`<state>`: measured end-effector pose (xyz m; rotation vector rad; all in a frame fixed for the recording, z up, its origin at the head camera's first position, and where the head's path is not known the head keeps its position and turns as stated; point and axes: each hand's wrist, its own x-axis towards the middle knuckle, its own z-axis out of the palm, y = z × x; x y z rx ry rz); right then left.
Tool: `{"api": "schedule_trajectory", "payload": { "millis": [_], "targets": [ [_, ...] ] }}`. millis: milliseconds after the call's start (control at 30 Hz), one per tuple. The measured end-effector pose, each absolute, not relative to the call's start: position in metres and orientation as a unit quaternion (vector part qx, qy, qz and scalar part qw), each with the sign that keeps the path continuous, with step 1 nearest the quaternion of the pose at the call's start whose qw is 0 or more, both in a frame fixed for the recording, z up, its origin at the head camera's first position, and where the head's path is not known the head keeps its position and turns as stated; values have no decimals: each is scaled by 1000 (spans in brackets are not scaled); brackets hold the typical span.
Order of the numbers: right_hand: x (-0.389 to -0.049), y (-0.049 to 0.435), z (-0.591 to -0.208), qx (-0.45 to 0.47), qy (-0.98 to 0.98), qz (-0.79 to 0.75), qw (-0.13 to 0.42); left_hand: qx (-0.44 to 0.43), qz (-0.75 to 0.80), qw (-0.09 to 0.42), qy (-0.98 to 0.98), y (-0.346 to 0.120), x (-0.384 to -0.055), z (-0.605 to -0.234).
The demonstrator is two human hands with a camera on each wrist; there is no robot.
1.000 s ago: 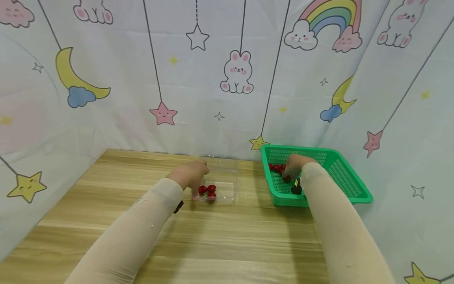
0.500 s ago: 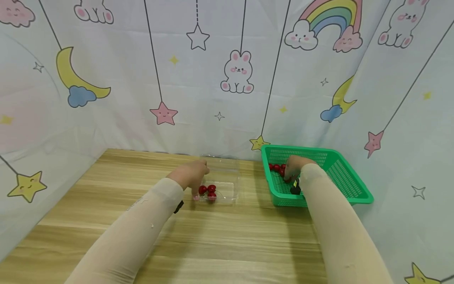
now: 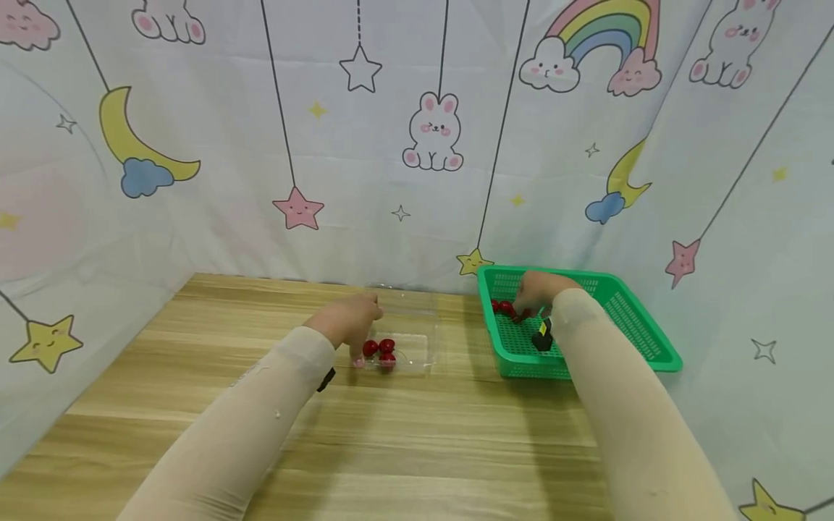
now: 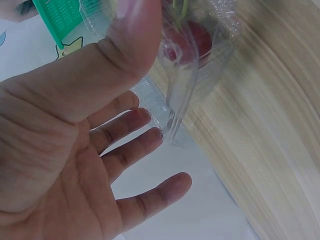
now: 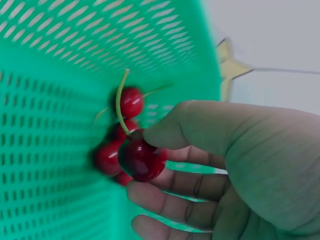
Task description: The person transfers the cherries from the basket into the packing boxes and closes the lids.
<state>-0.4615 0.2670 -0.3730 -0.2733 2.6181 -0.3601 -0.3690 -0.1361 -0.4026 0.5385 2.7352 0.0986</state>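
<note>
My right hand reaches into a green plastic basket. In the right wrist view its thumb and fingers pinch a dark red cherry with a long green stem. Several other cherries lie behind it in the basket. Over at the clear plastic box, my left hand rests on the left side, thumb near the front corner. The left wrist view shows its fingers spread and fairly straight, tips right at the box's edge. Three cherries sit inside the box.
The box's hinged lid stands open at the back. Both containers are on a wood-grain table, box in the middle, basket to its right. A white cartoon-print curtain hangs right behind the table. A black wrist device is on the right wrist.
My right hand has moved slightly left and back within the basket, with its fingers at a cherry. My left hand and the box have stayed in place.
</note>
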Motion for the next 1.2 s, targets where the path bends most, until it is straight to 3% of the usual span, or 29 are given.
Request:
{"api": "schedule_trajectory", "payload": {
  "millis": [500,1200],
  "targets": [
    [-427,191,-336,-194,962,-131,139,189,37,173,966,-135,-366,-401],
    [-399,74,-400,-367,916,-80,142,206,14,164,965,-135,-369,-399]
  ]
}}
